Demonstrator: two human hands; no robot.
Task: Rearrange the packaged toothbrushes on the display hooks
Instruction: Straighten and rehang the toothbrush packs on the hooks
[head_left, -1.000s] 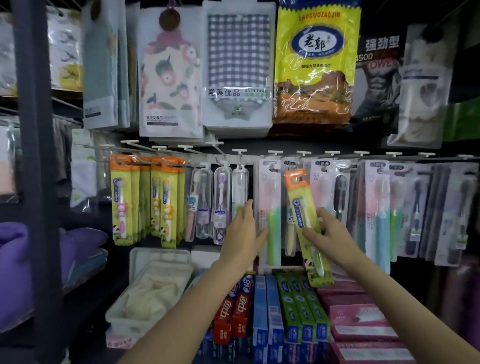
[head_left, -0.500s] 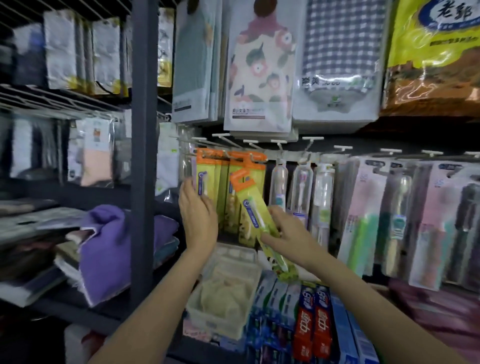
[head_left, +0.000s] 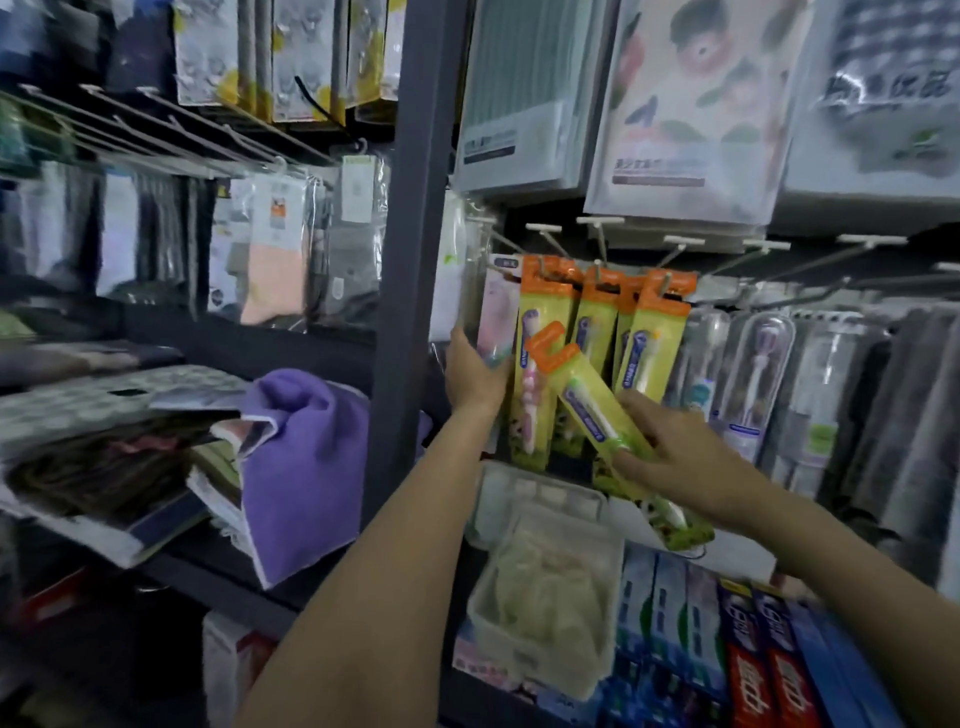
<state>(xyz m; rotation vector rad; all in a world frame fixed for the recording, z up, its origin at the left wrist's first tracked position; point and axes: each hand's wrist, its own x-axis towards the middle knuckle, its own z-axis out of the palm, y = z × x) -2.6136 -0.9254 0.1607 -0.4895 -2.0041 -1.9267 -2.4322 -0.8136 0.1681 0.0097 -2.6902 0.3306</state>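
My right hand (head_left: 680, 457) grips a loose yellow-green toothbrush pack with an orange top (head_left: 597, 410), tilted so its top points up and left. Behind it, several matching orange-topped packs (head_left: 652, 332) hang on white-tipped display hooks (head_left: 600, 244). My left hand (head_left: 475, 371) holds the lower part of a pale pink toothbrush pack (head_left: 498, 312) hanging at the far left of the row, beside the dark shelf post. Clear-cased toothbrushes (head_left: 758, 364) hang further right.
A dark upright post (head_left: 410, 260) stands just left of the hooks. Packaged towels (head_left: 691, 104) hang above. Below sit a white tray of cloths (head_left: 550, 597) and toothpaste boxes (head_left: 753, 670). Purple folded cloth (head_left: 296, 457) lies on the left shelf.
The view swung left along the rack. My right hand carried the loose orange-topped pack from the middle hooks to the orange-topped group. My left hand moved onto the pink pack at the far left.
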